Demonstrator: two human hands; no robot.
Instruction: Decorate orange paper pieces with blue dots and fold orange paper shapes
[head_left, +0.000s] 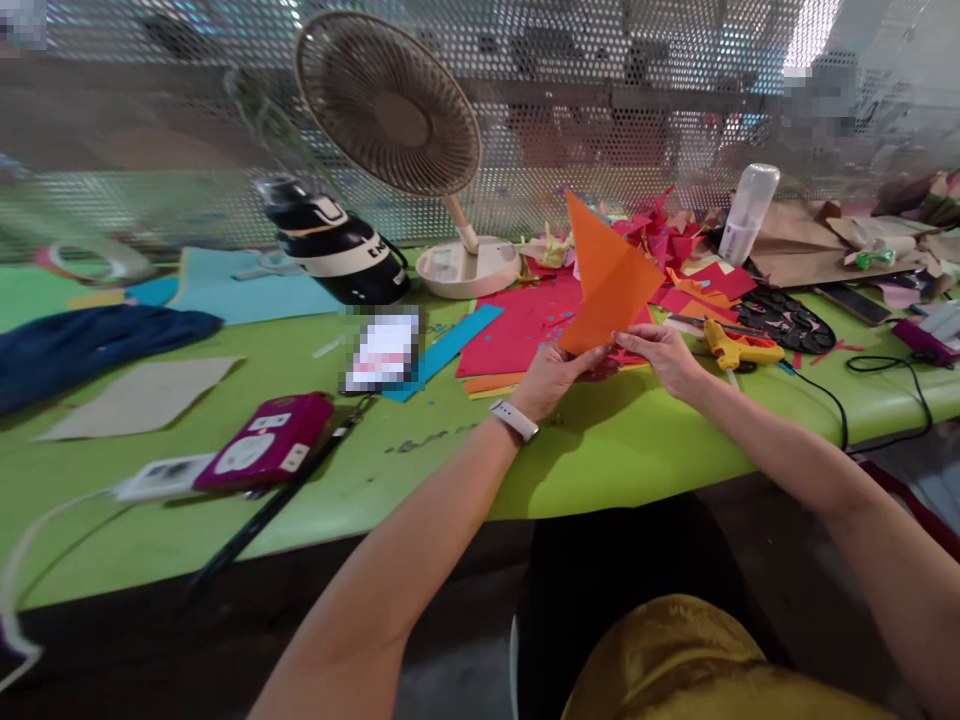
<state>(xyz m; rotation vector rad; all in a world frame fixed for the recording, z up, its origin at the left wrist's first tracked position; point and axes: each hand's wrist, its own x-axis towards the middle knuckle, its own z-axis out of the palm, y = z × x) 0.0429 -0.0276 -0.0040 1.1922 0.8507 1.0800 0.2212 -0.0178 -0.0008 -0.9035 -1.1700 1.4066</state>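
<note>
Above the tabletop (622, 462), the orange paper (613, 290) stands tilted, its lower edge pinched in the nearly closed left hand (549, 385) and its lower right part in the closed fingertips of the right hand (666, 356). Uneven pulling could crease or tear it, and an outward swing of the right hand could knock the nearby glue gun (739, 350).

Fan (397, 118) behind; bottle (343, 245) beside it; phone (384, 350) nearer.

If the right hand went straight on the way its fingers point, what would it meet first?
Probably the left hand, near its thumb. The right hand points leftward, fingertips already at the orange paper; depth is unclear.
</note>
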